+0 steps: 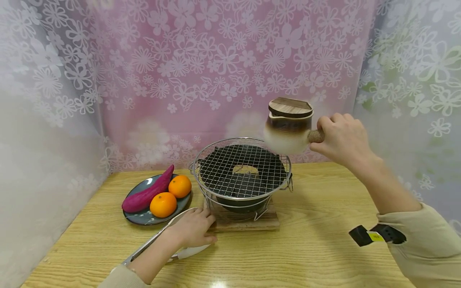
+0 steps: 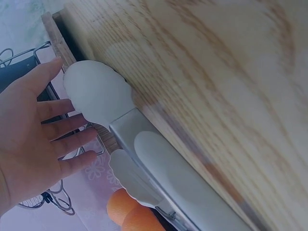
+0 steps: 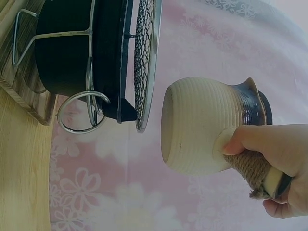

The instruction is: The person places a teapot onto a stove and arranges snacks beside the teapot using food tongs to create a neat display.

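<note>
My right hand [image 1: 343, 138] grips the rope-wrapped handle [image 3: 250, 168] of a brown-and-cream ceramic side-handle teapot [image 1: 288, 136], capped by a wooden lid [image 1: 289, 107]. The pot is held upright in the air, over the right back side of the round wire grill rack [image 1: 241, 176]. Low at the front, my left hand [image 1: 192, 228] is over a pair of tongs [image 1: 192, 251] with pale scoop-shaped tips. In the left wrist view its fingers are straight and spread beside one tong tip [image 2: 96, 91], with nothing gripped.
Under the rack is a black round stove [image 3: 62, 53] in a wire stand, on a wooden board [image 1: 245, 226]. To the left, a dark plate [image 1: 144, 219] bears a purple sweet potato [image 1: 144, 198] and two oranges [image 1: 163, 205]. Floral curtains [image 1: 230, 72] surround the wooden table [image 1: 324, 240].
</note>
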Available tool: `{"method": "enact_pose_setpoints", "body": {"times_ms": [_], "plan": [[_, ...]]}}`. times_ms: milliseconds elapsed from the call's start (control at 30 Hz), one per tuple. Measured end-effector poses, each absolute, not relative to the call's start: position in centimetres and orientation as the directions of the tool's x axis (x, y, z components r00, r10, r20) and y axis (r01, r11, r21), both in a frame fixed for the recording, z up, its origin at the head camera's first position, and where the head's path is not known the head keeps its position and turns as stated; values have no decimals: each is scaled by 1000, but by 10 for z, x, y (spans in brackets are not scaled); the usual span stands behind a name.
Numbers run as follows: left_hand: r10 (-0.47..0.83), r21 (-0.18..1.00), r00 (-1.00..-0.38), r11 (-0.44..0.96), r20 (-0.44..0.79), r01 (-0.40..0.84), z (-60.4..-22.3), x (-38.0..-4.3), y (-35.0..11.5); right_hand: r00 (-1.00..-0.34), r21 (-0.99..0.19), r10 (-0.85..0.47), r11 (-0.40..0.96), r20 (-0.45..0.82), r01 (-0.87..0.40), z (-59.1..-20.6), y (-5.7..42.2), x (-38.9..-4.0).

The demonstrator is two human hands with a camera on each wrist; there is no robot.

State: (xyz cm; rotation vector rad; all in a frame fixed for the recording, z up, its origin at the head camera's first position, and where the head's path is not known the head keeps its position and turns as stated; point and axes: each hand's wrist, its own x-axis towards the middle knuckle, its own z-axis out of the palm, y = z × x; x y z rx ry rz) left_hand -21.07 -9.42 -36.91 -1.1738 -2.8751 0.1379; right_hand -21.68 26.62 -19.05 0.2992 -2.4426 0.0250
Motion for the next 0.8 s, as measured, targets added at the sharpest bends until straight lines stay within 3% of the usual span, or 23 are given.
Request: {"method": "enact_pose_setpoints", "body": {"times_ms": [800], "plan": [[704,-111,-710,705,-8,700,-367,-209,-94,-765,78,-243,966,596,-247,-193,251,-220]]}}
